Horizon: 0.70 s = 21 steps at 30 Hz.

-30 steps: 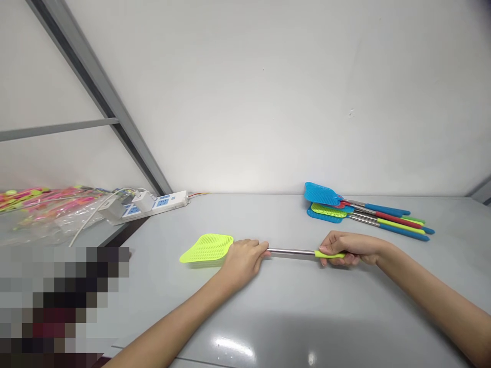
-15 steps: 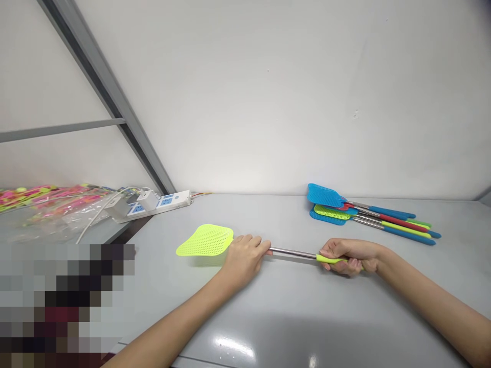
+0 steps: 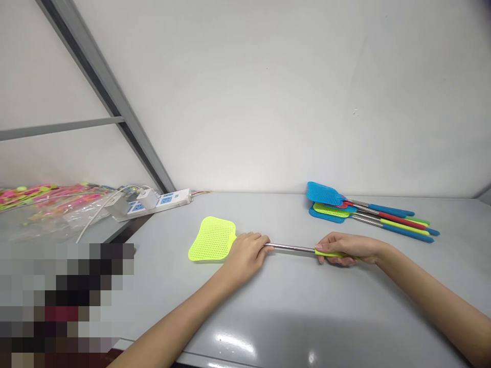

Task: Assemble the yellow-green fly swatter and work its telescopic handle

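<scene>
Both of my hands hold one yellow-green fly swatter (image 3: 213,239) low over the grey table. My left hand (image 3: 248,255) is closed around its metal shaft, close below the perforated head. My right hand (image 3: 347,249) wraps the yellow-green handle at the other end, its thumb lying along the grip. A length of bare metal shaft shows between the two hands. The head points left, its broad face visible. Behind my right hand lies a pile of fly swatters (image 3: 326,194) with blue, red and green parts, their handles pointing right.
A white power strip (image 3: 164,201) with plugged-in adapters lies at the back left, a white cable trailing from it. Farther left, clear plastic bags (image 3: 65,204) hold pink and yellow items. A white wall (image 3: 268,102) rises behind the grey table (image 3: 291,306). The lower left is pixelated.
The swatter's head has turned about the shaft, showing more of its face, and its left tip has shifted right. My right hand's fingers have changed their hold on the handle.
</scene>
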Each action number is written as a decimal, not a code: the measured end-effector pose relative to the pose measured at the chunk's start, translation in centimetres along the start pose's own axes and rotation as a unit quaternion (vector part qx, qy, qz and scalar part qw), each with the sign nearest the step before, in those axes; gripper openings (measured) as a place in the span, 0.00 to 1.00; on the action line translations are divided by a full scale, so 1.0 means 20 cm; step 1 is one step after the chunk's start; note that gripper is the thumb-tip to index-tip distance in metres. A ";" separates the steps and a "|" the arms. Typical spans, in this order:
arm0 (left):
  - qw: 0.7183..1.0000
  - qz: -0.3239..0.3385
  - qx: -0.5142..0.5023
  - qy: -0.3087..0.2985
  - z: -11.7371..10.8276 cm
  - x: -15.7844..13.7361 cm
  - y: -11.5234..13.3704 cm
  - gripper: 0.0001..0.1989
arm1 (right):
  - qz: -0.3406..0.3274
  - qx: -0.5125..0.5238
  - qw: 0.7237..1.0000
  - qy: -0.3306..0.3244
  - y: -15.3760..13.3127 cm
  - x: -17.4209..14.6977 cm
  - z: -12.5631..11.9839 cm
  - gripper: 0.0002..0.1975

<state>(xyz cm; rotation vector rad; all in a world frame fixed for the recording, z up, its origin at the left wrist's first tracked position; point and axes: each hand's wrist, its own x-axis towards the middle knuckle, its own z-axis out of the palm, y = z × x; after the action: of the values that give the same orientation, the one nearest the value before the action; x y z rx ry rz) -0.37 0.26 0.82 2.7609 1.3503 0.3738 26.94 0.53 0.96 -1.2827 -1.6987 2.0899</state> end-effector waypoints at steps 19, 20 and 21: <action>0.995 -0.005 -0.087 -0.052 -0.01 0.00 0.02 0.14 | 0.029 -0.073 0.995 0.055 0.00 -0.02 -0.02 0.22; 0.995 -0.005 -0.088 -0.050 -0.01 0.00 0.02 0.14 | 0.027 -0.074 0.995 0.055 0.00 -0.02 -0.02 0.22; 0.995 -0.005 -0.090 -0.048 -0.01 0.00 0.02 0.14 | 0.025 -0.074 0.995 0.053 0.00 -0.02 -0.02 0.22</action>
<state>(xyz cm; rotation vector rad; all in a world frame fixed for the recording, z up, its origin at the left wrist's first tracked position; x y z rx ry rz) -0.12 -0.05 1.02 2.5890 1.2431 0.3380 27.51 0.53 1.21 -1.4652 -1.8231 1.9141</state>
